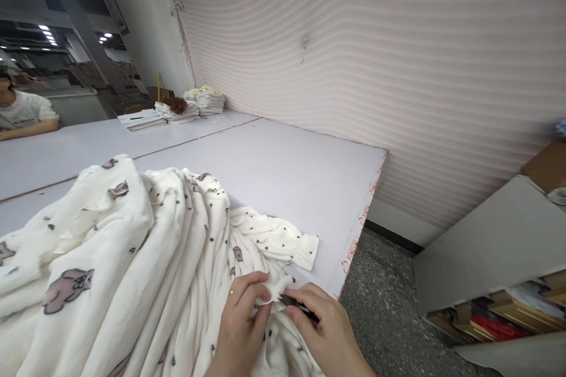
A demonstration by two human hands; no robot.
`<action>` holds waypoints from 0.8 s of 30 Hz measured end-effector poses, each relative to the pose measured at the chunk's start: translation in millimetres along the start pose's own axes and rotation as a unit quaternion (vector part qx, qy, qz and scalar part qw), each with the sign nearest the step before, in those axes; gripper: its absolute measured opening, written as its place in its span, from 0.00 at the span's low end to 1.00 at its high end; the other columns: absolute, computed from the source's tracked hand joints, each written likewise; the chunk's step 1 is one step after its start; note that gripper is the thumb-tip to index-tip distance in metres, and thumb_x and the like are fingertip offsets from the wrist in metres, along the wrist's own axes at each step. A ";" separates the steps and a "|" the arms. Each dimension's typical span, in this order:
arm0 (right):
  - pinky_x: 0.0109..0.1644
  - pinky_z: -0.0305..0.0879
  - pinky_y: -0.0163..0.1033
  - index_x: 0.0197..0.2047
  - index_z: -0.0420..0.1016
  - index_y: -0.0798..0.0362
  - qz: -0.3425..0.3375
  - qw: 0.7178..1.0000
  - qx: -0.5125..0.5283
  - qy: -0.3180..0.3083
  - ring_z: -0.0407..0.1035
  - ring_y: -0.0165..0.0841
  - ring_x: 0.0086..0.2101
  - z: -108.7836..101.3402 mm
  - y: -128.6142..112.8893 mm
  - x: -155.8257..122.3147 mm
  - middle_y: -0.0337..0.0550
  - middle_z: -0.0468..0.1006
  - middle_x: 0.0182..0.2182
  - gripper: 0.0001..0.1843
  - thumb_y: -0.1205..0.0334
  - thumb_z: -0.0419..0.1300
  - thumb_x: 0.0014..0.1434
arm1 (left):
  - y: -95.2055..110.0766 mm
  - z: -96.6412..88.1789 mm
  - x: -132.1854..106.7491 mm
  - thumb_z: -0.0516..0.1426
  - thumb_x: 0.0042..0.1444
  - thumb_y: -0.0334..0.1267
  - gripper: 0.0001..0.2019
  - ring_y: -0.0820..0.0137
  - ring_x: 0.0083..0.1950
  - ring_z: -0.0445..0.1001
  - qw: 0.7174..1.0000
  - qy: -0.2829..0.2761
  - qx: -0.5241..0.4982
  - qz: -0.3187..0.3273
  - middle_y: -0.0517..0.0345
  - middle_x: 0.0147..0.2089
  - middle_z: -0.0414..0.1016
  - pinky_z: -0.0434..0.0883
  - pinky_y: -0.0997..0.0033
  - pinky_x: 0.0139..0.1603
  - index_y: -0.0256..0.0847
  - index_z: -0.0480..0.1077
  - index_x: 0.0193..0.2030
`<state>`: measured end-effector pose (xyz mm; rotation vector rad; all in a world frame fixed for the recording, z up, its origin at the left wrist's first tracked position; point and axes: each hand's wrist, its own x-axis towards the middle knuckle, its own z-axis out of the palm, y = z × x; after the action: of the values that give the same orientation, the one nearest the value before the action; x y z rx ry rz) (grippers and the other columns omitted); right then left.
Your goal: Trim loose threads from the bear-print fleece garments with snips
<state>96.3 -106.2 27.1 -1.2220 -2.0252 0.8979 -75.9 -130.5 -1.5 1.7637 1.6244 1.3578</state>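
Observation:
A heap of white fleece garments [132, 259] printed with small dark hearts and pink-grey animal figures lies on the near part of the white table [283, 171]. My left hand [243, 321], with a ring on one finger, pinches a small fold of the white fabric at the table's front edge. My right hand [325, 327] is closed round a small dark tool [297, 304], whose tip touches that same fold. The two hands almost meet over the cloth.
Stacks of folded pale cloth [204, 100] and papers [145, 119] sit at the table's far end. Another person [22, 112] sits at the far left. A striped pink fabric wall [375, 70] is behind. Grey shelving [490, 271] with coloured items stands at right.

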 end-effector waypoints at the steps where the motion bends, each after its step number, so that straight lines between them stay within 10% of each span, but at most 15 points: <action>1: 0.33 0.66 0.30 0.47 0.76 0.49 -0.003 1.000 -0.004 -0.004 0.74 0.34 0.38 -0.1 -0.2 -0.5 0.42 0.78 0.38 0.12 0.60 0.55 0.63 | -0.6 -0.5 0.1 0.49 0.57 0.30 0.07 0.63 0.47 0.69 1.000 -0.007 0.002 0.003 0.50 0.47 0.69 0.62 0.80 0.20 0.44 0.65 0.32; 15: 0.38 0.66 0.33 0.46 0.77 0.48 -0.011 1.000 0.017 -0.002 0.74 0.34 0.38 -0.7 -0.5 0.5 0.42 0.79 0.37 0.12 0.60 0.56 0.62 | -4.7 -7.5 3.9 0.49 0.58 0.25 0.08 0.64 0.45 0.69 0.995 -0.059 0.044 0.069 0.52 0.43 0.73 0.67 0.74 0.30 0.44 0.62 0.33; 24: 0.38 0.64 0.37 0.42 0.73 0.48 0.036 0.997 0.018 0.065 0.71 0.37 0.36 15.9 15.1 14.3 0.40 0.76 0.36 0.09 0.65 0.58 0.57 | 3.6 -1.1 10.0 0.54 0.57 0.37 0.05 0.62 0.43 0.69 0.996 -0.031 -0.043 -0.072 0.51 0.44 0.72 0.62 0.75 0.26 0.43 0.67 0.31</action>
<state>85.9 -91.8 7.9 -1.3064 -1.8650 0.8621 -76.3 -122.6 5.8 1.5916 1.6025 1.2760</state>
